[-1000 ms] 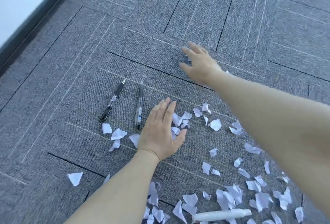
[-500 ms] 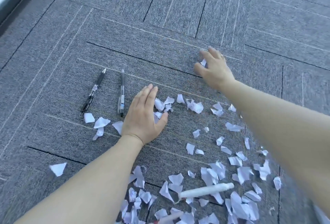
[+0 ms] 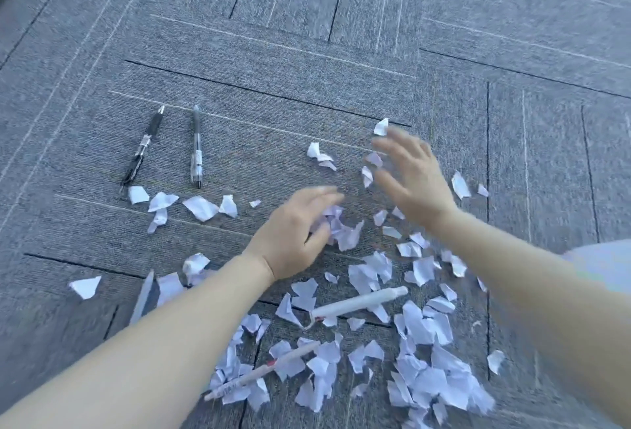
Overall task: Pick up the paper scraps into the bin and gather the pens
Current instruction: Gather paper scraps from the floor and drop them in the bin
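Several white paper scraps (image 3: 423, 377) lie scattered over the grey carpet, thickest at the lower right. My left hand (image 3: 290, 234) rests flat on the floor, its fingers against a small heap of scraps (image 3: 341, 230). My right hand (image 3: 409, 179) hovers blurred just right of it, fingers spread, with loose scraps around it. Two dark pens, a black one (image 3: 141, 150) and a clear one (image 3: 196, 146), lie side by side at the upper left. Among the scraps lie a white pen (image 3: 358, 300) and another white pen (image 3: 259, 370). No bin is in view.
The floor is grey carpet tiles (image 3: 273, 70) with dark seams. A lone scrap (image 3: 85, 287) lies at the left. A thin pale strip (image 3: 141, 297) sits beside my left forearm. A dark skirting edge shows at the top left corner.
Both hands have swept scraps toward each other and toward me: the right hand pulled back from the far scraps, the left moved right, away from the dark pens. The camera tilted down.
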The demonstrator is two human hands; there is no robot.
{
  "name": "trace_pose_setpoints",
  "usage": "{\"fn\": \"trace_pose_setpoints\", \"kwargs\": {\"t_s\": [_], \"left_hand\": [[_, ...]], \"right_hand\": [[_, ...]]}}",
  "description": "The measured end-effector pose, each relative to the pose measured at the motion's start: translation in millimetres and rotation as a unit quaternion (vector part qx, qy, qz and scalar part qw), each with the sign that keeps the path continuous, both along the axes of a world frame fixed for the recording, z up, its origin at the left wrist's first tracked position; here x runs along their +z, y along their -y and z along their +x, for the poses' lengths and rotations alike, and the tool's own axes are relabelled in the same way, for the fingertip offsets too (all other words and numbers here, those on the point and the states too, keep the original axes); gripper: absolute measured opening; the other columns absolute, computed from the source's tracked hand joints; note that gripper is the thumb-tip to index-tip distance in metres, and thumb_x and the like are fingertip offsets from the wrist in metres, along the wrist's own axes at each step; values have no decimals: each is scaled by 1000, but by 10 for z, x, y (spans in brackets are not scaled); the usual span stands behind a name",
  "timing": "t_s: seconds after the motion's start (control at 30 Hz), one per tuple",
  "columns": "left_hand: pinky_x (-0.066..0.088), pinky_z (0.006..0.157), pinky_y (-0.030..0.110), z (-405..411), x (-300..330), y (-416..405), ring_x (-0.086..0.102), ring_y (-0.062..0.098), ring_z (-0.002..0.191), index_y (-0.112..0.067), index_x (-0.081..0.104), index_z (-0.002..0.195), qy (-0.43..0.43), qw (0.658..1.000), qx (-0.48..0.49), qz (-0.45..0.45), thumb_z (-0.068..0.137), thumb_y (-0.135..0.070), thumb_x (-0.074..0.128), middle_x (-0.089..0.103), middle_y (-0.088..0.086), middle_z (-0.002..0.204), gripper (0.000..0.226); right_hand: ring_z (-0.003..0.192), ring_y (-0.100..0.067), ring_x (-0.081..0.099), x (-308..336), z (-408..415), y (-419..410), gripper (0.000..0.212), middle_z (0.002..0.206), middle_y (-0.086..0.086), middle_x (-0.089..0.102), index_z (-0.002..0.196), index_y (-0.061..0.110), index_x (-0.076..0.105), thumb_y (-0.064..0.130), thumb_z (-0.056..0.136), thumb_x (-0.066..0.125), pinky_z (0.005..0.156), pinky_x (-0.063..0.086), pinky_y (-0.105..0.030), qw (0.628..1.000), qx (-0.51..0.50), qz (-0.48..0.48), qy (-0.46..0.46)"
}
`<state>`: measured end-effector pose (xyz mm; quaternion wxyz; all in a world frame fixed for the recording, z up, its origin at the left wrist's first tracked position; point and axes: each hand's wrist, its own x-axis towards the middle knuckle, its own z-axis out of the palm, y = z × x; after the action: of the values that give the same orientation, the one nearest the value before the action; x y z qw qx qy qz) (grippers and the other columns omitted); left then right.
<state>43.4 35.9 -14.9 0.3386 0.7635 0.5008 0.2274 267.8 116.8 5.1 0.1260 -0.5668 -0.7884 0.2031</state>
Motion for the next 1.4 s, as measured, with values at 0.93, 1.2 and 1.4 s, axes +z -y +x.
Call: {"fn": "trace_pose_setpoints", "kwargs": {"t_s": [0.93,1.2,1.4], "left_hand": [[8,118,46,551,-31,233,14,21,146,-36,31,144,-260,931,-246,70,95,-48,23,24,-5,156,52],[27,113,46,85,-147,582,30,24,140,-15,48,133,-147,960,-209,115,97,-37,36,39,4,148,44],[11,117,44,304,-152,577,14,25,145,-37,4,150,-248,932,-229,130,96,-42,32,11,1,159,61]], "right_hand": [[148,-9,-4,3,872,1609,104,161,5,12,154,21,10,83,76,39,121,4,-40,972,189,-118,72],[149,-26,6,-119,995,2485,113,160,-5,16,153,14,15,87,71,45,120,11,-46,976,176,-83,101],[147,-31,15,-272,780,2435,94,159,-14,19,152,13,22,77,85,35,115,15,-49,964,216,-15,152]]}}
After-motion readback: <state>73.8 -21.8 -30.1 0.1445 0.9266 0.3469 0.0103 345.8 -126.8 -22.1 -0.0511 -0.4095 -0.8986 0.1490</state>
